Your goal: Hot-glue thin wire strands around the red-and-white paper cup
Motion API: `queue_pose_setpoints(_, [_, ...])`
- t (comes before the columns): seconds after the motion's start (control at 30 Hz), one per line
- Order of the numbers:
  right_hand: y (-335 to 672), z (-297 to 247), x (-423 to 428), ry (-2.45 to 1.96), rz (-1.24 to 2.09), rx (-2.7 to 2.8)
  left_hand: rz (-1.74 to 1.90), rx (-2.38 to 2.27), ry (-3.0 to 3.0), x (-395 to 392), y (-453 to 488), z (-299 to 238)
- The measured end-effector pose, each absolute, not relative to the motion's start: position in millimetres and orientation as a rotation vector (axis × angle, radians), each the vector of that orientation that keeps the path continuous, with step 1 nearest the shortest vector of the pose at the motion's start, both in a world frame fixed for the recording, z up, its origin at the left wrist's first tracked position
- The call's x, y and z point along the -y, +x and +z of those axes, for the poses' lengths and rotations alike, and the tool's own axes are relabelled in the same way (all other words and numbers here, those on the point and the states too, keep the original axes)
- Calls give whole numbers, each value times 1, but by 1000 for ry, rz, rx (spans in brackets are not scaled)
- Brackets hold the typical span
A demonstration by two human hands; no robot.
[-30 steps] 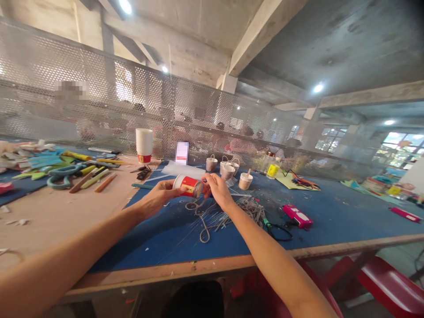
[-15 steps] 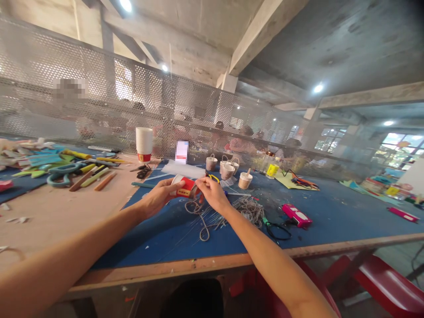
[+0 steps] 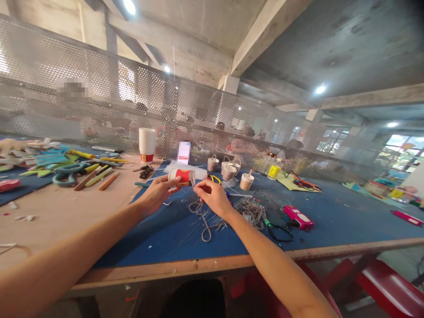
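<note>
My left hand [image 3: 156, 194] grips a red and white paper cup [image 3: 181, 177] lying on its side above the blue mat [image 3: 172, 234]. Just right of the cup's base, my right hand [image 3: 212, 197] is closed in a pinch on a thin grey string [image 3: 200, 216], whose end trails down onto the mat in loops. A tangle of the same string [image 3: 252, 210] lies right of my right hand.
A stack of white cups [image 3: 146, 145] stands at the back. Small cups with handles [image 3: 228, 170] and a cup with a stick [image 3: 247, 180] sit behind my hands. Scissors [image 3: 278, 229], a pink box cutter [image 3: 298, 217], blue scissors and sticks [image 3: 76, 170] lie around. A mesh fence [image 3: 99, 106] closes the far side.
The cup has risen slightly and turned more level in my left hand. My right hand has drawn away from the cup's base, down and to the right, pulling the string.
</note>
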State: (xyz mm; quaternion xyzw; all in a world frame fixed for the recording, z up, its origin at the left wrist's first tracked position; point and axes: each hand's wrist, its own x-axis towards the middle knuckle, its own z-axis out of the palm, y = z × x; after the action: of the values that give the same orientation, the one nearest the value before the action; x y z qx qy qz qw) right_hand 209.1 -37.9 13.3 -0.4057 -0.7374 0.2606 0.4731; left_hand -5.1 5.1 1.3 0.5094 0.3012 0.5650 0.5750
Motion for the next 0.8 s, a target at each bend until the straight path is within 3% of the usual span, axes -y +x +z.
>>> queue_pose_setpoints(0.2, [211,10,46,-916,327,2121,1353,-689,1169,-4,-6,2])
queue_pose_setpoints(0.33, [229,19,45,-1016,78,1996,1350,-691,1140,-3,-5,5])
queue_pose_setpoints(0.57, [283,16,36,-1218,316,1677,1331,-678,1118,-4,-5,5])
queue_pose_setpoints(0.8, [305,-2,41,-1709,241,1670,1320,-712,1156,-6,-7,1])
